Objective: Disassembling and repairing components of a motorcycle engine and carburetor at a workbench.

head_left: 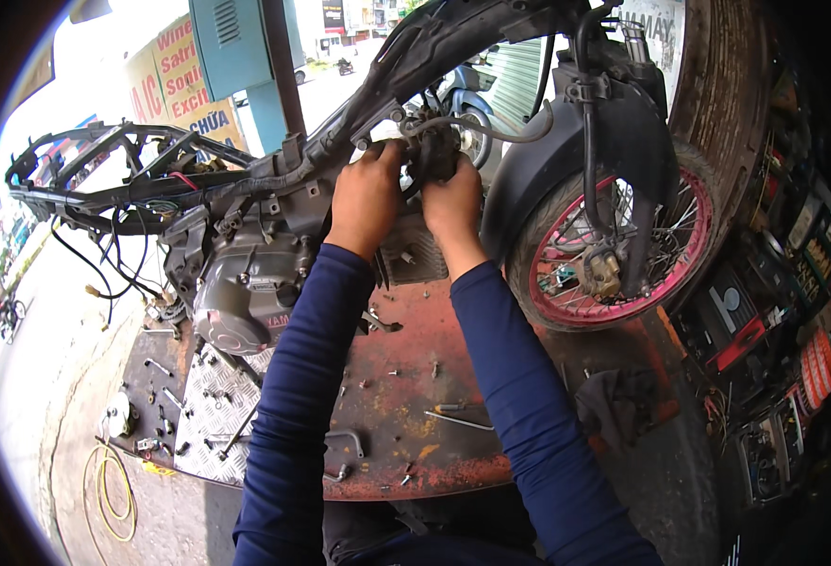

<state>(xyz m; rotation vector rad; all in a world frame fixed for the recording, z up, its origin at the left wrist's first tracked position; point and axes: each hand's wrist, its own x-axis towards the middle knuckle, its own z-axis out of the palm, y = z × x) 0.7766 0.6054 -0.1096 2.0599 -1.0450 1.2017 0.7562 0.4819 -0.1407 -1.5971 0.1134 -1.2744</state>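
Left hand and right hand are held close together, fingers curled in at either side of a dark component mounted by the motorcycle frame, above the red bench. Whether it is firmly gripped or only pressed from both sides cannot be told, since the fingertips are mostly hidden behind the knuckles and the part itself.

At the far left, loose wires are left hanging from the rear of the frame. Next, the engine is seen, set low beside the left forearm. Between the hands, the dark component is judged to be stiff and fairly heavy for its size, possibly slippery if any grease is carried on it. It is best taken by its solid body, with both sides supported; the pale hose arching off to the right, softer and more easily strained, should not be used as a handle. Further right, the front wheel is topped by a dark mudguard, well clear of the fingers
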